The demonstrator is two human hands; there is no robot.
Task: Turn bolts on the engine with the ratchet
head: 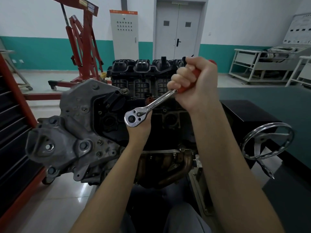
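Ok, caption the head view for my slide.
Right hand grips a ratchet wrench over an engine; left hand supports its head.

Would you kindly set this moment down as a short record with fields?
Setting: workshop, engine on a stand
Right hand: grips the red handle of a ratchet wrench
Left hand: under the wrench's head, fingers hidden behind it
Wrench: head over the top of the engine, handle slanting up to the right
Nearby: chrome handwheel at right, red hoist behind
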